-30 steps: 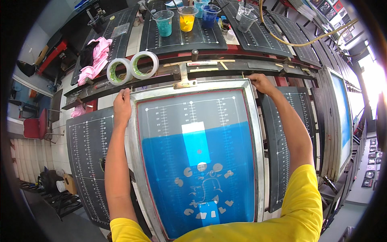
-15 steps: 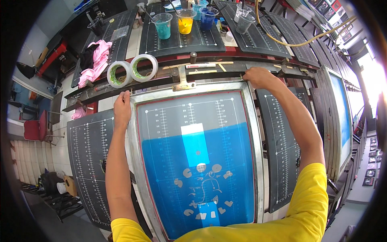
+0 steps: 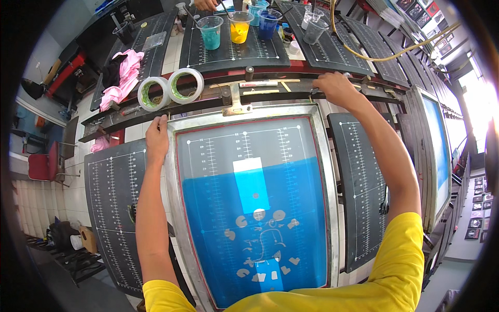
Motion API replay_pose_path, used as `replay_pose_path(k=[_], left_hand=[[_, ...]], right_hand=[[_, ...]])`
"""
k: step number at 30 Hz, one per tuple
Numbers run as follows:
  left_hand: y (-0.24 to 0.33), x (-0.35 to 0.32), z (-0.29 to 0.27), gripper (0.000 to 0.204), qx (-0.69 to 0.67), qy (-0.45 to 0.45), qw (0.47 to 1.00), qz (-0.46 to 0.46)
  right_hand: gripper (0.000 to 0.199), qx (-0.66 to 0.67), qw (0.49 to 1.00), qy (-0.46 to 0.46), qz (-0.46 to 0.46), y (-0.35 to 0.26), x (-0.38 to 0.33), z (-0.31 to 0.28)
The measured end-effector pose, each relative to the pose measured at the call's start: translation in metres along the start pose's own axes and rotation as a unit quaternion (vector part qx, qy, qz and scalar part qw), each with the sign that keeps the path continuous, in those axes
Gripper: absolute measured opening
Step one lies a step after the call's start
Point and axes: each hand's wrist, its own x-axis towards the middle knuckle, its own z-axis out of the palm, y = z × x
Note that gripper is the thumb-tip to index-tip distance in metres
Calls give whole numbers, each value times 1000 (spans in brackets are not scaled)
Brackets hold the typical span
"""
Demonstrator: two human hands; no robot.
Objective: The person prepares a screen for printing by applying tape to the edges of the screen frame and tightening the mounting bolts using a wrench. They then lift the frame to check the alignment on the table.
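Note:
A silk screen in a metal frame (image 3: 174, 192) lies before me, its mesh coated blue below and greyish above, with pale cut-out shapes. Through it shows a dark board with white ruled scales. At the frame's far left corner, my left hand (image 3: 157, 139) is closed on the edge, its fingers partly hidden. My right hand (image 3: 337, 89) is over the rail just beyond the far right corner. Its fingers are pinched together near an upright bolt (image 3: 311, 96); what they hold, if anything, is too small to name. A metal bracket (image 3: 237, 104) meets the frame's far edge.
Two tape rolls (image 3: 186, 86), a marker (image 3: 258, 83) and pink cloth (image 3: 122, 78) lie along the dark rail (image 3: 208, 96). Beyond stand cups of teal (image 3: 211, 39), yellow (image 3: 239, 32) and blue (image 3: 267, 28) ink. Another person's hand (image 3: 206, 4) is behind them. A yellow hose (image 3: 384, 55) hangs right.
My right hand has lifted slightly farther away, off the bolt at the frame's far right corner. My left hand stays put. Another person's hand has come into view behind the cups.

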Motion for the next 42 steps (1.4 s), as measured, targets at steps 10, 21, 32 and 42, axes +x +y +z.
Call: replay_pose_path(k=[10, 21, 32, 42], left_hand=[[5, 0, -1, 45, 15, 14, 1000, 20], [2, 0, 2, 44, 1, 29, 999, 26], [2, 2, 2, 44, 12, 2, 1000, -4], [-6, 3, 1, 42, -3, 12, 1000, 17]], right_hand=[[24, 257, 957, 86, 105, -3, -44, 79], [26, 347, 926, 116, 94, -8, -43, 90], [33, 439, 883, 111, 122, -1, -37, 118], [25, 326, 944, 36, 37, 1, -34, 72]])
